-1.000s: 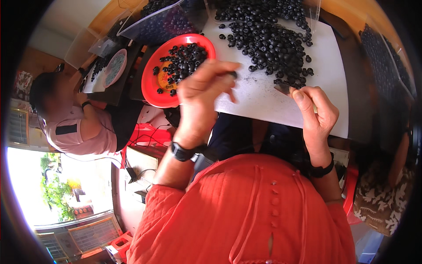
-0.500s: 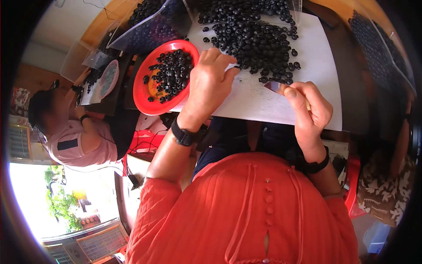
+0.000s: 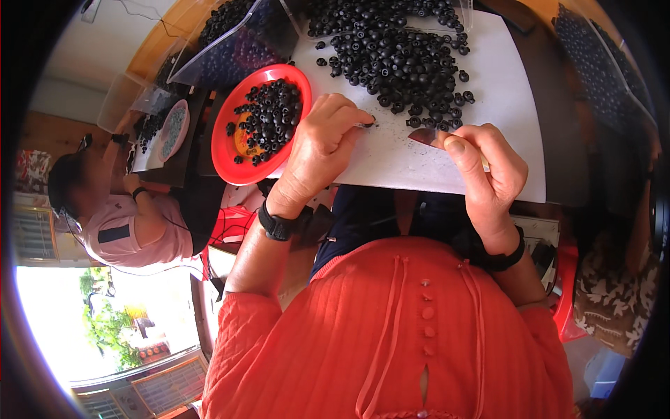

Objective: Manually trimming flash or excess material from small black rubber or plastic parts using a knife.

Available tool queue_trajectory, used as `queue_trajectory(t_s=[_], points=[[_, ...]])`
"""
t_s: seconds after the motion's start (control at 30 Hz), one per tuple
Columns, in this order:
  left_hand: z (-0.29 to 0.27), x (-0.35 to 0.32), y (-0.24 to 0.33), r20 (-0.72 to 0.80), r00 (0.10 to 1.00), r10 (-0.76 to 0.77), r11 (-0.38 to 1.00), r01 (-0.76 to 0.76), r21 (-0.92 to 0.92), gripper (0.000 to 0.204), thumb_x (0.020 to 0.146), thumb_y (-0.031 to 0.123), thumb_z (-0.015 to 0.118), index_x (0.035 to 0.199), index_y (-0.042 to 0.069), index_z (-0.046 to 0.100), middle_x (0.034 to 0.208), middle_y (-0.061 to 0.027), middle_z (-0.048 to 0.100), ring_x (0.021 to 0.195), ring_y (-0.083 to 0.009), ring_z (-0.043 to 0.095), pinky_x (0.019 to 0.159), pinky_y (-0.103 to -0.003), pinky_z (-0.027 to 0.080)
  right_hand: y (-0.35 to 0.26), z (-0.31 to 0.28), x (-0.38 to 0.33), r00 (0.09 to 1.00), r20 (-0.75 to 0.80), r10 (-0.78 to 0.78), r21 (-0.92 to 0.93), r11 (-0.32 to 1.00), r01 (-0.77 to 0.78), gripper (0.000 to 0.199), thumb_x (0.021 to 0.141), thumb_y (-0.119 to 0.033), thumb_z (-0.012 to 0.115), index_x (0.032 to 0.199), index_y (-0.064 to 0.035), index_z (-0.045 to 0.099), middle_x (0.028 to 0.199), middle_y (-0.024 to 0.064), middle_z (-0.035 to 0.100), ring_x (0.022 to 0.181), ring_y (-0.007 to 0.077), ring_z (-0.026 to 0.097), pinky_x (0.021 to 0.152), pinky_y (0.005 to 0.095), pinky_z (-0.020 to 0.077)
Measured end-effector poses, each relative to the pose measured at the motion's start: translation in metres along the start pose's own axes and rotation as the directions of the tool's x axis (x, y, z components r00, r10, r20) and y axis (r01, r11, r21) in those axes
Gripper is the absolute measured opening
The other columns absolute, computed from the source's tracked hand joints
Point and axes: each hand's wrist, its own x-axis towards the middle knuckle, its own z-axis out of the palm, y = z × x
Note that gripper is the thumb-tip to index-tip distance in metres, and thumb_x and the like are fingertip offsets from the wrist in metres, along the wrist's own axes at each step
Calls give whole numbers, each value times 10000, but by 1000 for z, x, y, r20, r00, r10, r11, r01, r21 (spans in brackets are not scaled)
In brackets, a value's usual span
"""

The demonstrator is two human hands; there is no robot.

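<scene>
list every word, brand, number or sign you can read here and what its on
No text is readable.
Red plate: yellow print, partly hidden by black pieces, unreadable.
Framed panels at lower left: any marks too small and blurred.

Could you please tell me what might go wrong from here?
The small blade pinched in the right hand points toward the left hand, so a slip might nick its fingers.
The left hand seems to pinch a small black part at its fingertips; it could slip out.
Loose black beads lie close to the right hand on the white board, so a nudge might scatter them.
</scene>
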Motion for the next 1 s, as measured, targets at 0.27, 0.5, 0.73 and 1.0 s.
queue_trajectory(t_s=[0.27,0.5,0.73,1.0], points=[[14,4,7,-81,973,-214,976,215,11,204,783,-11,743,981,39,736,923,-105,639,891,-314,616,751,-420,536,2,4,-3,1000,-8,5,15,1000,-5,140,909,-66,787,835,21,707,729,57,666,629,155,578,572,298,447],[7,0,5,-21,998,59,997,-58,44,241,806,-25,730,1041,24,742,986,-85,667,906,-275,623,781,-381,526,2,5,-3,1000,-22,-17,11,1000,18,148,898,-63,800,824,16,699,719,49,660,623,150,569,565,297,440],[2,-11,20,-130,958,-254,966,244,-87,182,850,-2,746,1031,16,738,989,-75,672,927,-207,645,767,-342,526,-2,3,-2,1000,-4,3,-19,1000,-3,143,894,-65,805,832,12,702,730,49,667,626,154,572,564,298,442],[20,2,17,-134,991,-6,982,32,188,145,786,1,769,915,19,707,896,-119,620,884,-336,591,753,-418,513,1,5,-3,1000,-8,-24,-20,1000,24,151,900,-87,807,838,6,706,743,52,675,638,165,590,560,302,444]])
